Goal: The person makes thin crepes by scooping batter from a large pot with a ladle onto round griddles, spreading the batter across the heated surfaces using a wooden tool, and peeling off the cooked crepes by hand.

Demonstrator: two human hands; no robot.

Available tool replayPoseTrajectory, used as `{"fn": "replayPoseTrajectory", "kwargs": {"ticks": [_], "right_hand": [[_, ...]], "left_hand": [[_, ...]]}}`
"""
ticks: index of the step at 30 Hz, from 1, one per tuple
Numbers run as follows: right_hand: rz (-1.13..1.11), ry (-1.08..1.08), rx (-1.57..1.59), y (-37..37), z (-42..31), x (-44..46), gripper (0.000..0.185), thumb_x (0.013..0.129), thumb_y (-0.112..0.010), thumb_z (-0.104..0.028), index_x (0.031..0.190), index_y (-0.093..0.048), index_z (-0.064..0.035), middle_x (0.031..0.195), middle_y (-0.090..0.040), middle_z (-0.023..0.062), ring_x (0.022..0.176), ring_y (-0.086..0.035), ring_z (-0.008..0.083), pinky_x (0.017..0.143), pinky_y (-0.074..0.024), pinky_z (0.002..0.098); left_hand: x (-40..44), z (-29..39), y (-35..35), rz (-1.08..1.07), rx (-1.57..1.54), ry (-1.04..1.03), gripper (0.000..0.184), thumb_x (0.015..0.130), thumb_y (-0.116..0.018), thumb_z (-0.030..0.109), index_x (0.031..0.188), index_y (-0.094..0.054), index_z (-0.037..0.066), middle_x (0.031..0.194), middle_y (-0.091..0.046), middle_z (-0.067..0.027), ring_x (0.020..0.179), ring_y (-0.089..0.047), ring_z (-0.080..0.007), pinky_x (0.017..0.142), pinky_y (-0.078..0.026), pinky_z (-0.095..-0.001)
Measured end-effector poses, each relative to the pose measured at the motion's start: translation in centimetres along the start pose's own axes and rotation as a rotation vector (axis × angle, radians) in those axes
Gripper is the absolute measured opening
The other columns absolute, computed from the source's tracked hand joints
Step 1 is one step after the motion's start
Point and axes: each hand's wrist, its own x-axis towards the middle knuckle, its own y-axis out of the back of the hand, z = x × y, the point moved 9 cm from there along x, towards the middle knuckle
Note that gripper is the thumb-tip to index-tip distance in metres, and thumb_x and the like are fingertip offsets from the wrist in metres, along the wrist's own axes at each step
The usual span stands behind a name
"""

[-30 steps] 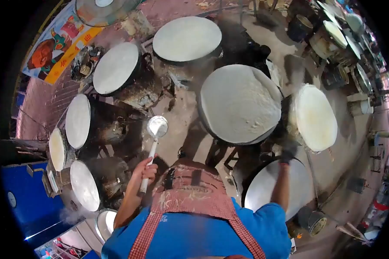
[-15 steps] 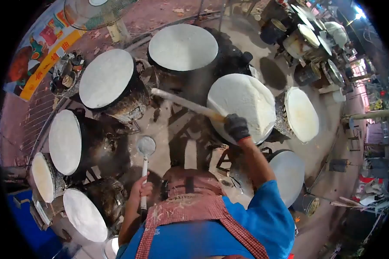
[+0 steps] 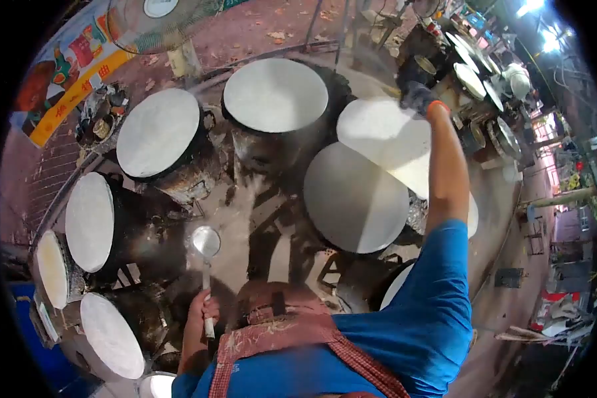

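My left hand (image 3: 203, 309) is closed around the handle of a ladle (image 3: 206, 241), its round bowl pointing away from me. At far right, my right hand (image 3: 418, 99), in a dark glove with an orange cuff, grips a wooden stick (image 3: 385, 88), blurred by motion. Below that hand a thin white pancake sheet (image 3: 378, 126) hangs lifted and tilted, partly behind my forearm. Its lower edge crosses a round griddle (image 3: 351, 202), whose grey top shows. How the sheet is held is hidden.
Round griddles with white sheets curve around me: one ahead (image 3: 275, 96), one left of it (image 3: 159, 132), another further left (image 3: 89, 222) and one near my left (image 3: 113, 335). A fan (image 3: 160, 6) stands at the back. More pots (image 3: 469, 81) stand at the far right.
My right hand has moved up and right with the stick. The sheet has come off the griddle, baring its grey top. My left hand still holds the ladle, slightly lower and further left in view.
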Motion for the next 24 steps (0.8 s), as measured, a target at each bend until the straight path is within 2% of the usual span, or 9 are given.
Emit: {"fn": "replayPoseTrajectory", "kwargs": {"ticks": [9,13,14,17,18,20,21,23,24], "right_hand": [[0.145,-0.623,0.403,-5.2,27.5,-19.6,0.028,0.076,-0.051,-0.033,0.07,-0.058,-0.0058,0.056,-0.05,0.0065,0.047,-0.048,0.0183,0.043,-0.0383,0.0322],[0.382,-0.967,1.138,-16.2,32.3,-32.8,0.032,0.079,-0.052,-0.035,0.07,-0.058,-0.0047,0.049,-0.047,0.0051,0.041,-0.045,0.0151,0.039,-0.037,0.031],[0.691,-1.001,1.535,-24.6,35.2,-35.4,0.033,0.08,-0.051,-0.034,0.068,-0.058,-0.0044,0.049,-0.046,0.004,0.039,-0.043,0.015,0.035,-0.0336,0.0309],[0.791,-1.286,1.916,-38.0,33.0,-43.0,0.033,0.082,-0.048,-0.034,0.093,-0.06,-0.0045,0.061,-0.056,0.0071,0.034,-0.04,0.0163,0.033,-0.0382,0.0315],[0.726,-1.247,1.571,-48.3,35.9,-45.5,0.036,0.083,-0.045,-0.034,0.093,-0.06,-0.0034,0.071,-0.059,0.0077,0.045,-0.049,0.0182,0.041,-0.0431,0.0342],[0.921,-1.682,2.046,-58.1,31.1,-48.7,0.03,0.081,-0.045,-0.026,0.097,-0.056,-0.0031,0.082,-0.059,0.0084,0.074,-0.055,0.0176,0.058,-0.0436,0.0356],[0.586,-1.54,1.747,-55.4,29.4,-48.5,0.027,0.08,-0.046,-0.025,0.095,-0.054,-0.0039,0.078,-0.057,0.0097,0.065,-0.052,0.0238,0.054,-0.0405,0.0364],[0.381,-1.961,1.746,-52.6,24.4,-49.5,0.027,0.08,-0.046,-0.025,0.091,-0.054,-0.0028,0.074,-0.056,0.0113,0.063,-0.05,0.0272,0.054,-0.0399,0.0382],[0.491,-1.882,1.723,-52.5,24.7,-49.3,0.022,0.077,-0.05,-0.025,0.084,-0.055,-0.0044,0.066,-0.052,0.0096,0.055,-0.047,0.0248,0.048,-0.0379,0.0372]], "left_hand": [[2.6,-4.6,-2.9,-0.078,0.051,-0.055,0.018,0.087,-0.043,0.021,0.101,-0.052,0.015,0.052,-0.031,0.0032,0.037,-0.028,-0.0041,0.032,-0.025,-0.0177],[2.6,-6.8,-8.2,-0.2,0.044,0.018,0.023,0.087,-0.044,0.016,0.105,-0.046,0.001,0.057,-0.031,0.0021,0.042,-0.03,-0.0032,0.035,-0.027,-0.0157],[2.3,-7.5,-8.9,-0.186,-0.033,0.026,0.027,0.087,-0.043,0.017,0.109,-0.046,0.001,0.056,-0.032,0.0015,0.04,-0.029,-0.0043,0.035,-0.028,-0.0172],[1.8,-9.0,-11.1,-0.2,0.01,0.103,0.029,0.088,-0.04,0.019,0.112,-0.046,0.003,0.056,-0.033,0.0006,0.04,-0.029,-0.0053,0.036,-0.03,-0.0191],[1.9,-9.8,-12.4,-0.228,-0.007,0.168,0.032,0.088,-0.039,0.022,0.114,-0.046,0.005,0.056,-0.034,-0.0003,0.041,-0.031,-0.0062,0.036,-0.03,-0.0208],[2.3,-9.9,-12.8,-0.179,0.07,0.147,0.028,0.087,-0.042,0.021,0.11,-0.048,0.007,0.055,-0.033,0.0005,0.039,-0.03,-0.0052,0.034,-0.028,-0.019],[1.9,-9.9,-12.7,-0.144,0.108,0.128,0.026,0.087,-0.043,0.02,0.109,-0.049,0.008,0.054,-0.032,0.0009,0.038,-0.029,-0.0048,0.032,-0.027,-0.0181],[0.8,-11.4,-14.0,-0.075,0.09,0.079,0.026,0.086,-0.044,0.021,0.109,-0.048,0.008,0.054,-0.032,0.0016,0.038,-0.028,-0.0041,0.032,-0.025,-0.0177],[0.5,-11.9,-14.4,-0.072,0.117,0.068,0.026,0.086,-0.044,0.021,0.109,-0.048,0.008,0.054,-0.032,0.0018,0.038,-0.028,-0.0039,0.032,-0.024,-0.0175]]}}
